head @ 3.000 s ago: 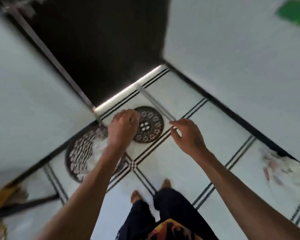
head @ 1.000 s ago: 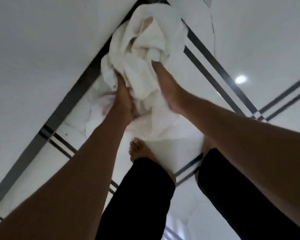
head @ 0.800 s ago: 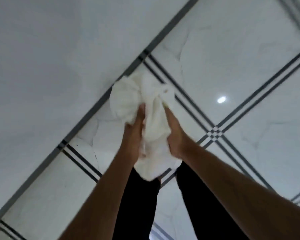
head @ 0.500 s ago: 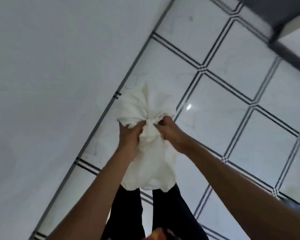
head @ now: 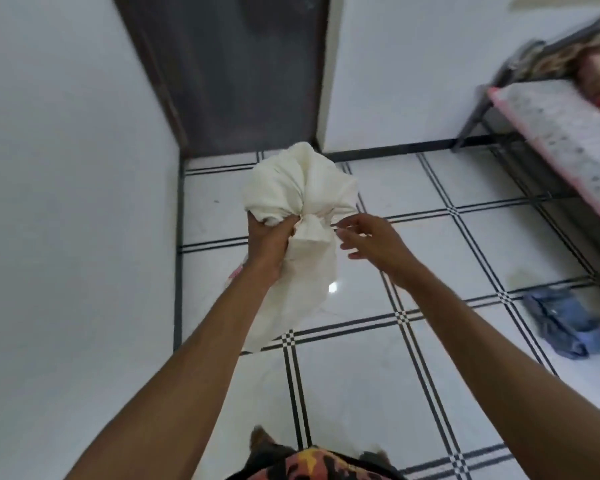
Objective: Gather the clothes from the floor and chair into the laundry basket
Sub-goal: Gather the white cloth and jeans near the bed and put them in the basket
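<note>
I am clamping the bunched white garment in my left hand, right hand spread empty beside it; trailing tail wants gathering before carrying.

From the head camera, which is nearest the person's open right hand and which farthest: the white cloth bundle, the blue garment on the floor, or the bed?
1. White cloth bundle, just left of the right hand, gripped by the left hand.
2. Blue garment, on the floor, right.
3. Bed, far right.
</note>
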Available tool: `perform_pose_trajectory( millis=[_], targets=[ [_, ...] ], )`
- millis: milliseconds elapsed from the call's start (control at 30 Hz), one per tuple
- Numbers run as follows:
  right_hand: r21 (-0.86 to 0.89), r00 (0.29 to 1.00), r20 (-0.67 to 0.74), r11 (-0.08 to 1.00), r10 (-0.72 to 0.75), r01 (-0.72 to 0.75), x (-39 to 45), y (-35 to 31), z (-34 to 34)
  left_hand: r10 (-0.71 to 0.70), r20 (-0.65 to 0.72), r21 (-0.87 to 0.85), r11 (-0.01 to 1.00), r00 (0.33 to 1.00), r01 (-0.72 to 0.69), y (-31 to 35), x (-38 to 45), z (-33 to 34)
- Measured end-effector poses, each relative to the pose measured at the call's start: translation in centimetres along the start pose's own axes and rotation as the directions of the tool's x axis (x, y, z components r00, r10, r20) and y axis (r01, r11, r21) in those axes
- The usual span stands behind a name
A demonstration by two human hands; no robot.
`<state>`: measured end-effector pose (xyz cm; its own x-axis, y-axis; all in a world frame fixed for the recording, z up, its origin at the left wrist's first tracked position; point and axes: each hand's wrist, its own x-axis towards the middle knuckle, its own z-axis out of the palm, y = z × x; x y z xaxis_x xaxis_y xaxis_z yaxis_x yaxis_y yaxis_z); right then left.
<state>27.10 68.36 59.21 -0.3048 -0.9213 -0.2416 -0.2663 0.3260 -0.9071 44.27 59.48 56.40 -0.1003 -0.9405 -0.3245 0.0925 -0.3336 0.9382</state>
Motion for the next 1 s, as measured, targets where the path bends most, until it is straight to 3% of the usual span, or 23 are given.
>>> perform_pose_trajectory(
  millis=[133,433,700,1000],
  targets=[
    [0.057,0.954,-0.299,0.997,-0.030,0.049,-3.4,2.5,-12.2,0.064,0.124,0.085,0.994,0.990,-0.074,0.5,-3.2,11.6],
    [-0.051,0.848,-0.529,0.996,0.036,-0.074,-9.6,12.6,-37.7,0.065,0.370,0.088,0.991,0.927,-0.104,-3.1,-8.8,37.1],
    [0.030,0.745,-0.641,0.976,0.186,-0.217,-6.8,22.9,-52.4,-0.034,0.456,0.151,0.988,0.889,-0.040,-10.1,-5.7,56.9],
    [0.250,0.596,-0.607,0.838,0.526,-0.485,-3.0,35.3,-67.9,-0.220,0.535,0.299,0.952,0.816,0.061,-18.6,-2.0,79.5]
  ],
)
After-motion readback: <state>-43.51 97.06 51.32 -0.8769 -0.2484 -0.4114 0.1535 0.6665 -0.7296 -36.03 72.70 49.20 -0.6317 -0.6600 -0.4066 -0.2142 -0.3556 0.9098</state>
